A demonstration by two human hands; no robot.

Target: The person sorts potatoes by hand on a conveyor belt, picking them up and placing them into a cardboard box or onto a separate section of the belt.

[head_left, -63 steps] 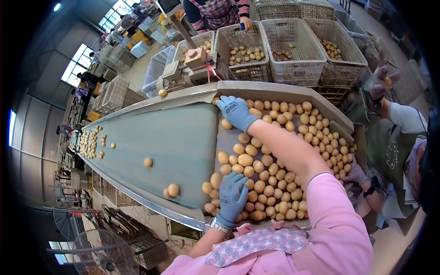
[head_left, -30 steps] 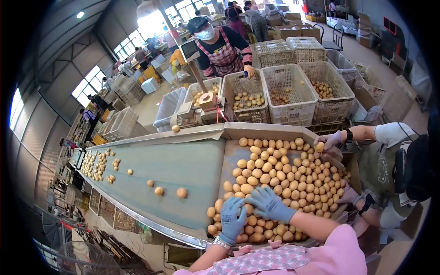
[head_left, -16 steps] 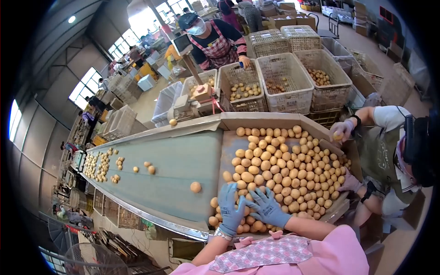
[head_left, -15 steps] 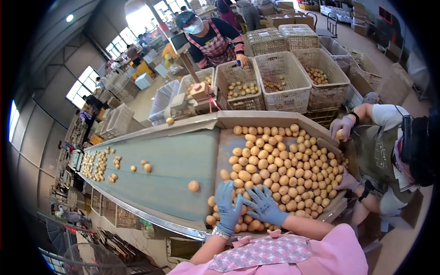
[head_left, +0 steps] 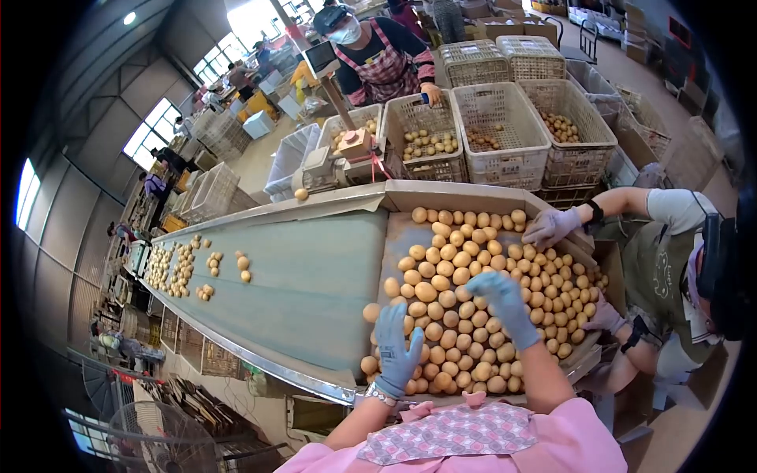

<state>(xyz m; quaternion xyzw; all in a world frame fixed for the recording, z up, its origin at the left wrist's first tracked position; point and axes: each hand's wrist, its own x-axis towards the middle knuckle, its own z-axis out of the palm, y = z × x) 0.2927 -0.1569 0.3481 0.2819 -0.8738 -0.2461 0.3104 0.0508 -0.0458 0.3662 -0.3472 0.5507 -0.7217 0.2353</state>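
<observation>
Many round yellow-brown potatoes lie spread over the sorting tray at the end of a green conveyor belt. My left hand, in a blue-grey glove, rests at the left edge of the potatoes, fingers extended and thumb apart, with nothing seen in it. My right hand, gloved the same way, is raised over the middle of the potatoes. Its fingers are bent and blurred, and whether it holds anything cannot be made out.
A co-worker's gloved hands reach into the potatoes from the right. Plastic crates with potatoes stand behind the tray's cardboard rim. Another masked person stands behind them. A motor sits beside the belt.
My right hand has lifted and moved up and away from my left hand. Potatoes on the belt have come closer. The co-worker's upper hand has reached onto the potatoes. The view has shifted slightly.
</observation>
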